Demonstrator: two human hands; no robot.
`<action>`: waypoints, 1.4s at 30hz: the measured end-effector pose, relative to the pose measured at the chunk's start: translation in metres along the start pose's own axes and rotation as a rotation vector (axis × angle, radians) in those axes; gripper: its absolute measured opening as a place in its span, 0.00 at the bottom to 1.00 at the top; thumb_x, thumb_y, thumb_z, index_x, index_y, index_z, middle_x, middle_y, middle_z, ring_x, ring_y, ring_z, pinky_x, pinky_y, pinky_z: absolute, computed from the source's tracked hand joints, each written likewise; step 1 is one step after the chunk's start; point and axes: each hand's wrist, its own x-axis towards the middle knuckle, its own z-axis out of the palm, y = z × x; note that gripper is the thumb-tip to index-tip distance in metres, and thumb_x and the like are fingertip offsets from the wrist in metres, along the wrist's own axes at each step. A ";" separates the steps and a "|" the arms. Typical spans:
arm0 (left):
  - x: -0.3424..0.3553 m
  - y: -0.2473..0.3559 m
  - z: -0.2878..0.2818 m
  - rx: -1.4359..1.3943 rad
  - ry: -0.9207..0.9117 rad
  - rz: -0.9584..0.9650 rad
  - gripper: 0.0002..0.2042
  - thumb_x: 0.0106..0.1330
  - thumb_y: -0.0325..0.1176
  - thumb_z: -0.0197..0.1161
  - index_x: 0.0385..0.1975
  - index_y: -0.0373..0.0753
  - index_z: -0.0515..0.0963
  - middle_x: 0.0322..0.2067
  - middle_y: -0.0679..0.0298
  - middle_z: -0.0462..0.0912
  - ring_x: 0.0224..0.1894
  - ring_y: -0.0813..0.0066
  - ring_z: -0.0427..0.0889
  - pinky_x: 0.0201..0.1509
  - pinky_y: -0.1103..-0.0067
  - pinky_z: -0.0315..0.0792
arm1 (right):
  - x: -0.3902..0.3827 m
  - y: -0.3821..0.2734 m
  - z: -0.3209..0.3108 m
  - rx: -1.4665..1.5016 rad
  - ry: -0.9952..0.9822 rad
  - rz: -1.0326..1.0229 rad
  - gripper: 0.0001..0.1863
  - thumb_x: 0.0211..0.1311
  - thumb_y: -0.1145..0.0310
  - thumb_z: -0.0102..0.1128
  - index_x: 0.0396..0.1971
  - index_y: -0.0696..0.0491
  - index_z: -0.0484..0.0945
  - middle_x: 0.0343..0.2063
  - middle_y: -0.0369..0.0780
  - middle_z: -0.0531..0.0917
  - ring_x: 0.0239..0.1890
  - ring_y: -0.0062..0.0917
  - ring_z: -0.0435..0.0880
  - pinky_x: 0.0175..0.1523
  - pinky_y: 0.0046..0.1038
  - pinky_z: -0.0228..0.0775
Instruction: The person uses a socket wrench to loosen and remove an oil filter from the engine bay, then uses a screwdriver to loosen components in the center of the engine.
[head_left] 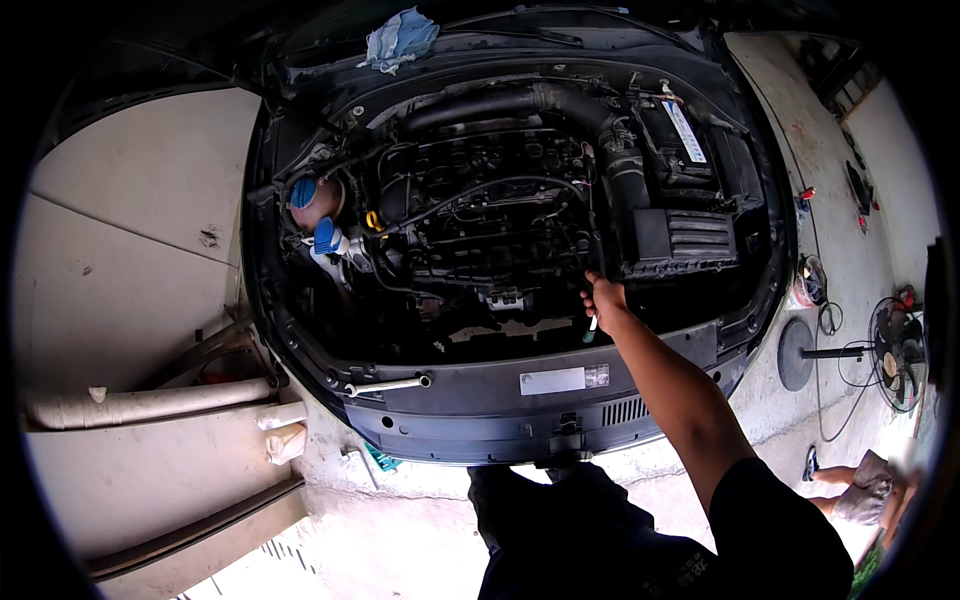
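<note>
My right hand (pixel 605 300) reaches over the front of an open engine bay, with its fingers closed. A slim pale thing (pixel 593 323) with a greenish end pokes out below the fist; its kind is too small to tell. Just beyond the hand lies the dark engine (pixel 490 210), crossed by a black hose (pixel 480 185). Right of the hand sits the ribbed black air filter box (pixel 685 238). A combination wrench (pixel 388 385) rests on the front panel (pixel 470 405), to the left. My left hand is out of sight.
A blue-capped coolant tank (pixel 312 200) and a blue-capped filler neck (pixel 328 238) stand at the bay's left. The battery (pixel 680 145) is far right. A blue cloth (pixel 400 40) lies near the windshield. On the right floor are a fan (pixel 893 362) and a person (pixel 865 490).
</note>
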 end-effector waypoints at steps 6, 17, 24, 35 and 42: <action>0.000 0.008 0.006 0.021 -0.028 0.022 0.19 0.62 0.37 0.64 0.53 0.42 0.72 0.36 0.55 0.83 0.36 0.62 0.82 0.39 0.69 0.77 | -0.003 -0.011 0.002 0.025 -0.008 -0.019 0.13 0.65 0.60 0.57 0.41 0.53 0.79 0.17 0.35 0.74 0.14 0.18 0.67 0.17 0.23 0.55; -0.007 0.028 0.053 0.054 -0.109 0.095 0.20 0.62 0.38 0.65 0.53 0.43 0.72 0.37 0.55 0.84 0.36 0.61 0.83 0.39 0.69 0.77 | -0.002 -0.005 0.002 -0.024 0.000 -0.068 0.11 0.63 0.61 0.59 0.33 0.54 0.80 0.15 0.35 0.75 0.12 0.18 0.68 0.15 0.23 0.54; -0.018 0.043 0.082 0.079 -0.144 0.127 0.20 0.61 0.38 0.65 0.53 0.43 0.72 0.37 0.55 0.84 0.36 0.60 0.83 0.39 0.69 0.77 | 0.000 0.005 0.005 -0.063 0.002 -0.058 0.11 0.64 0.59 0.60 0.32 0.52 0.78 0.17 0.35 0.76 0.13 0.16 0.69 0.15 0.22 0.54; 0.011 0.037 0.023 0.298 -0.042 0.026 0.21 0.61 0.38 0.66 0.53 0.44 0.72 0.38 0.54 0.84 0.37 0.59 0.83 0.39 0.69 0.77 | 0.004 0.015 0.006 0.759 -0.284 0.175 0.10 0.65 0.60 0.54 0.35 0.52 0.74 0.21 0.34 0.72 0.17 0.18 0.65 0.20 0.22 0.54; 0.053 -0.027 -0.130 0.772 -0.019 -0.251 0.22 0.60 0.39 0.67 0.54 0.44 0.72 0.39 0.54 0.84 0.37 0.58 0.84 0.39 0.68 0.77 | 0.003 0.034 0.023 0.124 0.037 -0.293 0.08 0.63 0.67 0.56 0.35 0.57 0.77 0.23 0.36 0.77 0.14 0.18 0.67 0.19 0.24 0.57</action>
